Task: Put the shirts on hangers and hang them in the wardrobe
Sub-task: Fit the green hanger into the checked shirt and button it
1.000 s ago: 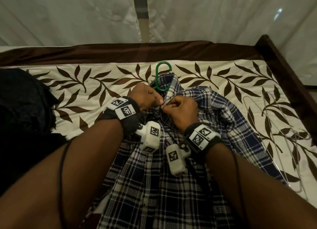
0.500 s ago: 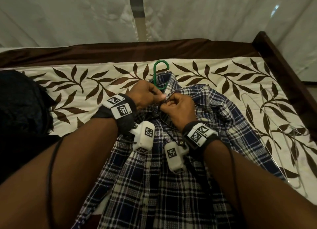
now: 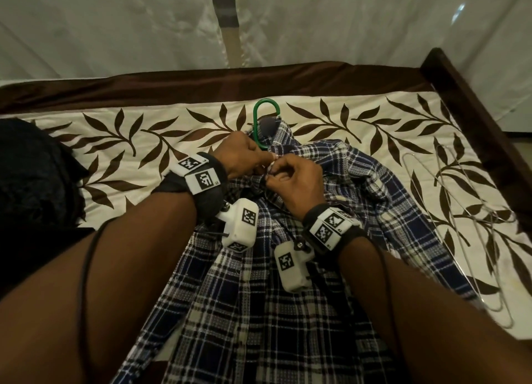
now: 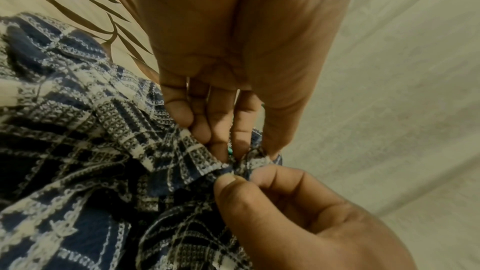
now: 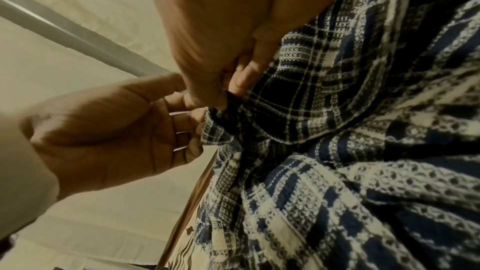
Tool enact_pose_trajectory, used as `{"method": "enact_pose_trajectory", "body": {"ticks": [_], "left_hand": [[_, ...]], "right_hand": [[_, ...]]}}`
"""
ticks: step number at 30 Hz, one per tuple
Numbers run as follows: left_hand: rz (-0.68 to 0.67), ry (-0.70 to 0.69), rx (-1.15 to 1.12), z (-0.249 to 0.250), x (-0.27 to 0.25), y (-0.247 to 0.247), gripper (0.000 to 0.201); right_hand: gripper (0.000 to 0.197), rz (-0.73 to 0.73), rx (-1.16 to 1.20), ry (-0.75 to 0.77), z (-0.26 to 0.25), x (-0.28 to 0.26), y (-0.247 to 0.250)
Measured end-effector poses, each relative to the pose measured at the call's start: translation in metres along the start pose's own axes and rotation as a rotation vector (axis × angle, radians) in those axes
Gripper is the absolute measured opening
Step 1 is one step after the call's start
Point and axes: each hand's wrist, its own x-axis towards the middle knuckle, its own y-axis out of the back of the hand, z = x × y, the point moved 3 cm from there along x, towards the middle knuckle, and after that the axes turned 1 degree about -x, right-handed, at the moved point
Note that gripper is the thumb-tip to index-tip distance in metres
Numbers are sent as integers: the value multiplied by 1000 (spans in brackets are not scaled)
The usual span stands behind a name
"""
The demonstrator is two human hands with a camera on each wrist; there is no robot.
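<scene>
My left hand [image 3: 240, 156] and right hand [image 3: 293, 182] each pinch the collar front of the blue-and-white plaid cotton shirt [image 3: 259, 297], lying mid-bed over a green plastic hanger [image 3: 260, 116]; soft, light cloth, best held by the placket

Dim, warm-lit bedroom, looking down over a bed.
Beyond the hands a cream bedspread [image 3: 172, 130] with brown leaf print covers the bed, edged by a dark brown band [image 3: 201, 81]; a dark wooden bed frame [image 3: 472, 101] runs off to their right; pale sheer netting [image 3: 115, 23] hangs behind, a pole [image 3: 230, 32] showing through.
</scene>
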Motion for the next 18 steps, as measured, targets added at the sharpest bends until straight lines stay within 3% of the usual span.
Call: {"method": "enact_pose_trajectory", "body": {"ticks": [5,9,13,18], "left_hand": [[-39,-37,31,2,-5,-1,35],[-34,-35,-34,-3,-5,-1,26],[-56,9,-80,-6,-5,-1,13],[-44,79,-144,-7,-4,0,19]], "right_hand": [[19,3,-20,21,-6,-1,-1],[25,11,-22,62,-8,-4,-3],[22,88,-46,149,-4,-10,-3],[24,215,-87,235,-1,-17,-2]]}}
